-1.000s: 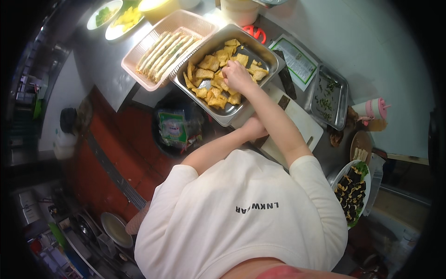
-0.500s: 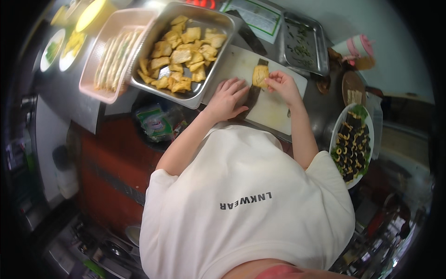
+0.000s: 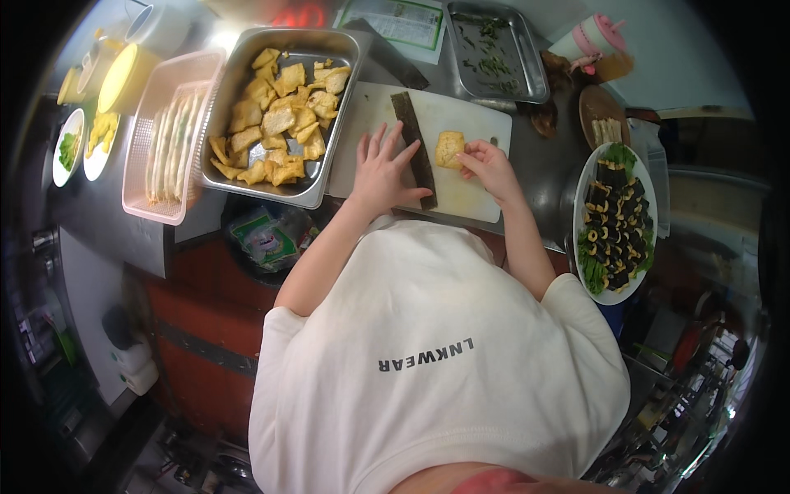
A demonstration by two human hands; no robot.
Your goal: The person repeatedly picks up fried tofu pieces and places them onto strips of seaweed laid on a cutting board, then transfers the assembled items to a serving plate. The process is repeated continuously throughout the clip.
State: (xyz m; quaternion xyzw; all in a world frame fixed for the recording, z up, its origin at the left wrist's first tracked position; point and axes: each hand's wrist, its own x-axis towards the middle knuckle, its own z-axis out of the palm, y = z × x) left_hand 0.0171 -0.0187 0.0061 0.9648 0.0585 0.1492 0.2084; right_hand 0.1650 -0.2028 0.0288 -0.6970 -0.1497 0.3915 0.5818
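A long dark strip of nori seaweed (image 3: pixel 418 148) lies on the white cutting board (image 3: pixel 471 198). My left hand (image 3: pixel 380 169) is spread open at the strip's left edge, its index finger and thumb reaching onto the strip. Just right of the strip, my right hand (image 3: pixel 492 169) is closed in a pinch on the right edge of a golden, squarish fried tofu piece (image 3: pixel 449 150). Whether that piece rests on the board or is slightly raised, I cannot tell. More fried pieces (image 3: pixel 280 121) fill part of a deep steel pan (image 3: pixel 322 194) left of the board.
Further left stand a pink basket (image 3: pixel 132 177) of pale rolls and small plates. Behind the board are dark sheets (image 3: pixel 393 58) and a steel tray (image 3: pixel 535 86) with green scraps. At right, an oval plate (image 3: pixel 652 206) carries dark wrapped rolls, near a pink-lidded cup (image 3: pixel 588 41).
The fried tofu piece, pinched in my right hand, has gone from over the nori strip to its right side. My left hand's fingers have spread. The whole view has shifted.
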